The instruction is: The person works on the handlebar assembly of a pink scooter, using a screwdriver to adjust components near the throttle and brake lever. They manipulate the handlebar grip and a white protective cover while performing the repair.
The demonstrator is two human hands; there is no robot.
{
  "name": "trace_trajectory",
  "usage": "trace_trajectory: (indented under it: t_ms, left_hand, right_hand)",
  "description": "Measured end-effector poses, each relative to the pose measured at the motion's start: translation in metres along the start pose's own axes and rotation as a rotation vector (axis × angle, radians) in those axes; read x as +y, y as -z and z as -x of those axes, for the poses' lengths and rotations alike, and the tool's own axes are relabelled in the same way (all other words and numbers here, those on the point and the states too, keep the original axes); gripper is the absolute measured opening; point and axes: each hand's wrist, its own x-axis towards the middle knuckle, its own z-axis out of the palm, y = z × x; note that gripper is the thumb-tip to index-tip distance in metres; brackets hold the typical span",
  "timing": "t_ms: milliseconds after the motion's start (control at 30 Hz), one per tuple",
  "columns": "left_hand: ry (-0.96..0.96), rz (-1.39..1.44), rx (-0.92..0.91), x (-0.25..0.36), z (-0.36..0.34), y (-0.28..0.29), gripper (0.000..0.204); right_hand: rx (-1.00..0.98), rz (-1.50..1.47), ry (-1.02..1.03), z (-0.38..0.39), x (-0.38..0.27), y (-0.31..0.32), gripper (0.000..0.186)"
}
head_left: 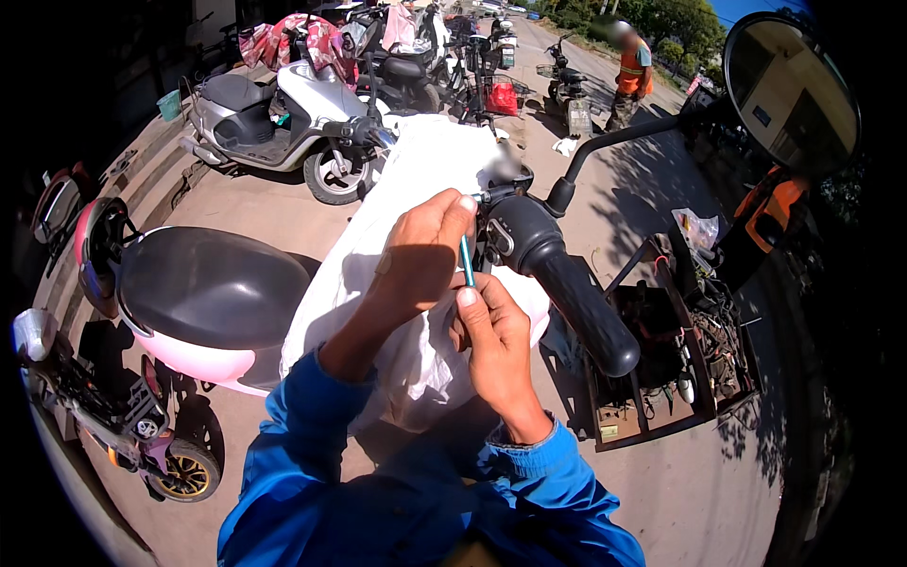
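Close to the handlebar, my right hand (496, 340) pinches the lower end of a thin teal rod (467, 255) between thumb and fingers. My left hand (416, 250) is closed near the rod's upper end, beside the handlebar's controls; its fingertips are partly hidden, so what it pinches cannot be made out. Just right of both hands is the scooter's black handlebar grip (586, 307). White cloth (331, 312) drapes over the scooter's front, beneath my forearms. Its black seat (213, 274) lies to the left.
A round mirror (794, 94) on a black stalk rises at upper right. An open toolbox (652, 416) with tools and wires stands on the ground to the right. Parked scooters, including a silver one (283, 123), stand behind. A person in an orange vest (631, 74) is farther off.
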Motion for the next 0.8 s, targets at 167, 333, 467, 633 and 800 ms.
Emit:
trace_trajectory:
  t_ms: [167, 333, 467, 633, 800]
  left_hand:
    - [-0.032, -0.031, 0.012, -0.002, 0.001, -0.005, 0.040]
    - [-0.048, -0.088, 0.023, -0.005, -0.001, -0.004, 0.040]
    - [-0.010, -0.244, 0.020, 0.011, 0.001, -0.003, 0.040]
    - [-0.074, -0.413, 0.004, 0.019, -0.002, -0.001, 0.036]
    - [-0.171, -0.477, 0.036, 0.015, -0.006, -0.002, 0.037]
  right_hand:
    - [0.009, 0.070, 0.032, 0.001, 0.006, 0.001, 0.030]
    - [-0.022, 0.020, 0.021, -0.004, 0.009, 0.004, 0.030]
    - [-0.035, -0.075, 0.000, -0.009, 0.016, 0.008, 0.028]
    - [-0.033, -0.043, 0.016, -0.022, 0.020, 0.008, 0.026]
    - [-0.044, 0.025, 0.006, -0.049, 0.048, 0.009, 0.024]
